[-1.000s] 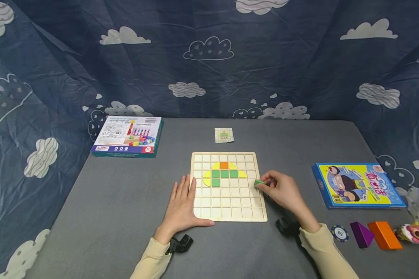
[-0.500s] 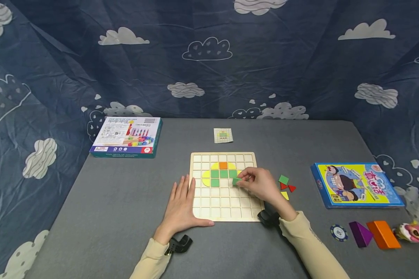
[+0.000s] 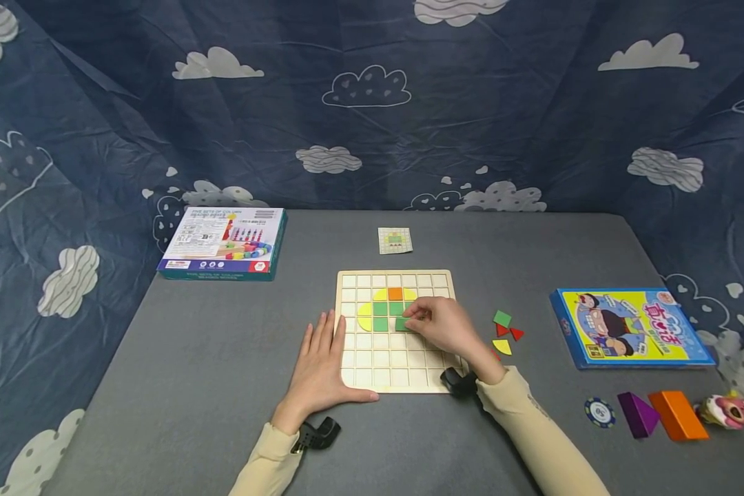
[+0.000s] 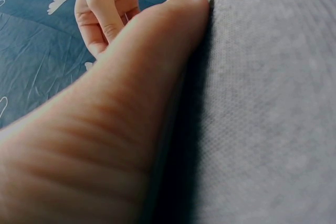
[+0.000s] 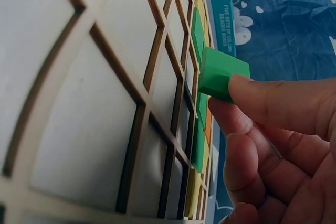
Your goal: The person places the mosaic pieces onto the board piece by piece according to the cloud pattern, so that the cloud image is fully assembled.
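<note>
My right hand (image 3: 443,324) pinches a green square tile (image 5: 218,72) between thumb and index finger, close over the wooden grid board (image 3: 381,378). In the right wrist view the tile is tilted above the row of inlaid pieces. Yellow rounded pieces (image 3: 364,317), an orange square (image 3: 395,293) and several green squares (image 3: 380,309) sit in the board's cells; my right hand hides some cells. My left hand (image 3: 322,368) rests with straight fingers along the board's left edge, its thumb at the front edge.
Right of the board lie a loose green square (image 3: 502,318), red triangles (image 3: 517,335) and a yellow quarter-round (image 3: 501,346). A pattern card (image 3: 395,241) lies behind. Boxes flank it: white-teal (image 3: 223,241), blue-yellow (image 3: 632,327). Front right: chip (image 3: 599,412), purple block (image 3: 638,415), orange block (image 3: 678,415), figurine (image 3: 733,411).
My right hand has carried the green tile left from the board's right edge to the middle columns, uncovering the loose pieces on the table. My left hand has stayed put.
</note>
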Available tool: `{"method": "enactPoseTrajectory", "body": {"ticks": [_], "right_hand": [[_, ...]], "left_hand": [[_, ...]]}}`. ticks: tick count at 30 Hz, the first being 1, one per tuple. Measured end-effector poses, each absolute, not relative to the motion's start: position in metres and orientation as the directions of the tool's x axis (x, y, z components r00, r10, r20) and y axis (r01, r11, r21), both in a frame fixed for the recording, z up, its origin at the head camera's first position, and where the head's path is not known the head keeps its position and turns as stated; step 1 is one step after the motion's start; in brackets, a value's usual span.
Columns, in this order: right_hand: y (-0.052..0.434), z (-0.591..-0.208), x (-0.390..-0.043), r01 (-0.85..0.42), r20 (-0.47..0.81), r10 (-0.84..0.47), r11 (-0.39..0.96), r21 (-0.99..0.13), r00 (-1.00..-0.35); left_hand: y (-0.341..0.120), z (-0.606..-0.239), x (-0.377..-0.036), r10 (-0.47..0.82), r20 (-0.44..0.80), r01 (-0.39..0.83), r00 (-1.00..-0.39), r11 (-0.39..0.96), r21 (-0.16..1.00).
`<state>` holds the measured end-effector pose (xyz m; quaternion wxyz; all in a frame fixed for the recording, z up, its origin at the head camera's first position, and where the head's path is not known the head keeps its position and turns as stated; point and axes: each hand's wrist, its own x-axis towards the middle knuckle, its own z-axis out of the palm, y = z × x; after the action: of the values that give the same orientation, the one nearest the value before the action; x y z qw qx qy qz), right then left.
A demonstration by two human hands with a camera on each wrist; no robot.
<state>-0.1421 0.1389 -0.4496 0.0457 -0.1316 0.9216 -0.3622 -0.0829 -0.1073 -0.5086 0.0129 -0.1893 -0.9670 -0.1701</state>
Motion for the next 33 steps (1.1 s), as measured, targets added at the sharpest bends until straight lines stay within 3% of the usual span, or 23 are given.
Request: {"method": "enactPoseTrajectory", "body": {"ticks": [33], "right_hand": [[0.125, -0.457, -0.150, -0.161, -0.005, -0.210, 0.768, -0.620, -0.978]], "left_hand": [[-0.108, -0.508, -0.083, 0.364, 0.084, 0.371, -0.927, 0.870, 0.324]]}}
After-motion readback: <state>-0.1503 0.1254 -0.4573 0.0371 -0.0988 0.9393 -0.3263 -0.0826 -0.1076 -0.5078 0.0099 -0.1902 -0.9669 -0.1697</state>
